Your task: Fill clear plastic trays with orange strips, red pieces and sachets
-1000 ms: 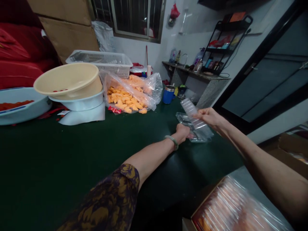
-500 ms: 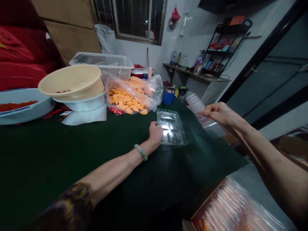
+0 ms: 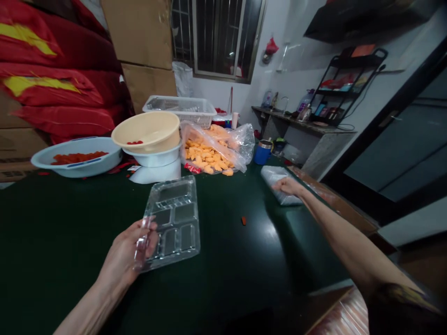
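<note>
My left hand grips the lower left edge of a clear plastic compartment tray, holding it just above the dark green table. Several moulded compartments show in the tray, and it holds nothing I can see. Far to the right, my right hand is on the end of a stack of clear plastic trays that lies on the table. Its fingers partly hide that end.
A plastic bag of orange pieces lies beyond the tray, next to a cream bowl in a white bowl. Further items are a pale blue basin of red pieces, a blue mug, and a small orange piece on the table.
My left hand has taken the single tray off the table and drawn it toward me and left. My right hand has brought the stack down onto the table. The view has turned left.
</note>
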`<state>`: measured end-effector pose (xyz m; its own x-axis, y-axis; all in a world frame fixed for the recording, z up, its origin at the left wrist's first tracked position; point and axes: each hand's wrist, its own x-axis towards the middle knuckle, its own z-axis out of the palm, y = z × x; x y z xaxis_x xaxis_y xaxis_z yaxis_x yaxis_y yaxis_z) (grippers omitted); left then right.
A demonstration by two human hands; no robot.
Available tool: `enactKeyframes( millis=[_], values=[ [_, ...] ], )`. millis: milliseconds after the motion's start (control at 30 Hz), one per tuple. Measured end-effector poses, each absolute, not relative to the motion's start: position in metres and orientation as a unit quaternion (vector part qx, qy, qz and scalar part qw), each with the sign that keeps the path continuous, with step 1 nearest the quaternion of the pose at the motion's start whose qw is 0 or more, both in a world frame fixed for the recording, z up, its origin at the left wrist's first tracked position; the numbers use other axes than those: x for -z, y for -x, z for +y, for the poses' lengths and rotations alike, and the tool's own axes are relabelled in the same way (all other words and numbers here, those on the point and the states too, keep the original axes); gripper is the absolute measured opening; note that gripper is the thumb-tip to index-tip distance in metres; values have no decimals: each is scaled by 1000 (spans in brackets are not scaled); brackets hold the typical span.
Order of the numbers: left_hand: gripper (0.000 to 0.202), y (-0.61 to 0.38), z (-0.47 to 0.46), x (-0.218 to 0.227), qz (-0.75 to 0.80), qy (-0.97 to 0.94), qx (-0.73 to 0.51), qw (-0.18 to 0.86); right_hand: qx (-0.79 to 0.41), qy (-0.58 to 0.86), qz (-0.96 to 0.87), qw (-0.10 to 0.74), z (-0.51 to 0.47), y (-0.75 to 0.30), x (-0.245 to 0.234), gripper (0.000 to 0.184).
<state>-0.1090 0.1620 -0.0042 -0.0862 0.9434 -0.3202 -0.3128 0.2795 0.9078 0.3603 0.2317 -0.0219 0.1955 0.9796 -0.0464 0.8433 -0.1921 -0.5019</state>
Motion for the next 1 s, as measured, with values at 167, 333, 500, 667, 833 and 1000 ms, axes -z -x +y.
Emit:
enactKeyframes(
  millis=[167,333,500,667,833,1000],
  values=[
    [25,141,161,14,531,-196,-542,621,-189,769,-558,247,233,-361,15,37],
    [16,141,163,20,522,-195,-549,623,-107,785,-507,340,231,-362,-15,32],
    [19,114,162,19,461,-225,-566,646,-68,712,-543,440,207,-310,-79,34],
    [27,94,144,6,429,-239,-584,646,-38,586,-709,391,170,-164,-85,35],
    [20,114,117,-1,360,-199,-668,620,40,535,-818,207,128,-6,-51,29],
    [30,166,93,5,323,-124,-709,614,-33,429,-898,92,102,88,-30,25]
  ],
)
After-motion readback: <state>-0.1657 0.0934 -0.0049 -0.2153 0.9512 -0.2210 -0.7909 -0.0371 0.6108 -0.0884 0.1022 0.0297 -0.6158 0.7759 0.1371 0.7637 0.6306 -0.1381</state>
